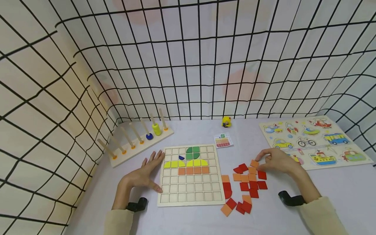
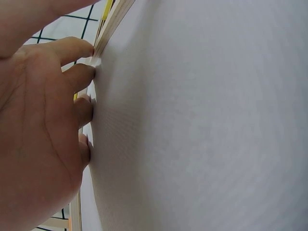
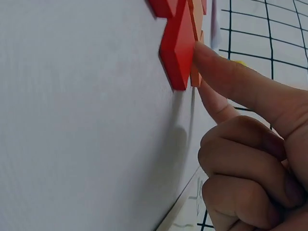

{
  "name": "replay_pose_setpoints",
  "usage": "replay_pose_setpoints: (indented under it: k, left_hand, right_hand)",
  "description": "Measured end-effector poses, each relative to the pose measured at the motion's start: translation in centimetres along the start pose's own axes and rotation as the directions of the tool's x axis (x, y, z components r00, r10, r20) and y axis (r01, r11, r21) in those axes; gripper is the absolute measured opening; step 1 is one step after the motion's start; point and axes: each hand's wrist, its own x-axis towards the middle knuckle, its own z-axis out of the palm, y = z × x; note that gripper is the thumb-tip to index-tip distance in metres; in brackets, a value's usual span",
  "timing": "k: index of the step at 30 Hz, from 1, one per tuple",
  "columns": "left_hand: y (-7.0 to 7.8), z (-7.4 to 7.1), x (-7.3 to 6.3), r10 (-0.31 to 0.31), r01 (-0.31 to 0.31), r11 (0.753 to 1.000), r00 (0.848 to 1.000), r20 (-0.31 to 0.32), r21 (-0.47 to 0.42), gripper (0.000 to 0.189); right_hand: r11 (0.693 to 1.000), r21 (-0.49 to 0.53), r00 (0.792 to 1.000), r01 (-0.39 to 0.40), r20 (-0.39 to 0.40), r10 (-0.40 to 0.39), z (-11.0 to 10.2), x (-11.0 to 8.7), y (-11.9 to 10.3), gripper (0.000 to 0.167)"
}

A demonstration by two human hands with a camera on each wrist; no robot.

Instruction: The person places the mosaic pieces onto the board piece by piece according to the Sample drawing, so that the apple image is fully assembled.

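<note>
A square wooden grid board (image 1: 173, 198) lies in front of me, bearing green, yellow, blue and orange pieces. My left hand (image 1: 143, 174) rests at its left edge with fingers spread, the thumb at the lower left side and the fingertips near the upper corner. To the right of the board, my right hand (image 1: 276, 160) pinches an orange square tile (image 1: 254, 163) between thumb and index finger, at the top of a loose group of tiles. In the right wrist view a red tile (image 3: 178, 53) lies beside the thumb tip, and the other fingers are curled in.
Red and orange tiles (image 1: 253, 185) lie scattered right of the board. A small pattern card (image 1: 223, 140) and a yellow duck figure (image 1: 226, 121) are behind. A peg stand (image 1: 141, 147) with beads stands back left; a vehicle puzzle board (image 1: 317, 140) lies right. Black netting surrounds the table.
</note>
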Motion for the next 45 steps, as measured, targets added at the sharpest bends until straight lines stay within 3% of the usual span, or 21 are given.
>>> replay_pose_setpoints:
  k: [6, 24, 31, 34, 38, 42, 45]
  left_hand:
    - [0.0, -0.1, 0.0, 0.0, 0.0, 1.0, 1.0, -0.002, -0.001, 0.142]
    - [0.1, -0.1, 0.0, -0.015, 0.015, 1.0, 1.0, -0.001, 0.009, 0.142]
    - [-0.1, -0.1, -0.1, -0.01, 0.01, 1.0, 1.0, 0.0, 0.004, 0.141]
    - [-0.2, -0.1, -0.3, -0.009, 0.009, 1.0, 1.0, -0.002, 0.01, 0.141]
    - [-0.2, -0.1, -0.4, -0.01, 0.01, 1.0, 1.0, -0.002, 0.004, 0.141]
    - [-0.1, -0.1, -0.3, -0.013, 0.013, 1.0, 1.0, 0.001, 0.003, 0.141]
    - [0.0, -0.1, -0.1, -0.016, 0.015, 1.0, 1.0, 0.007, 0.018, 0.14]
  right_hand:
    - [0.999, -0.006, 0.999, 0.036, -0.023, -0.036, 0.4, 0.1, -0.5, 0.035]
    - [0.999, 0.038, 1.0, 0.011, -0.009, -0.01, 0.9, 0.6, -0.7, 0.038]
    - [1.0, -0.005, 1.0, 0.015, -0.026, -0.015, 1.1, 0.8, -1.3, 0.041]
    - [1.0, -0.019, 0.998, 0.022, -0.055, -0.023, 1.8, 1.0, -2.7, 0.039]
    - [0.997, -0.01, 0.996, 0.081, -0.035, -0.081, 3.8, 1.3, -6.5, 0.034]
    - [0.984, 0.016, 0.983, 0.18, 0.039, -0.18, 7.3, 2.1, -11.3, 0.028]
    - [0.964, 0.006, 0.96, 0.266, 0.086, -0.265, 10.4, 2.9, -14.5, 0.024]
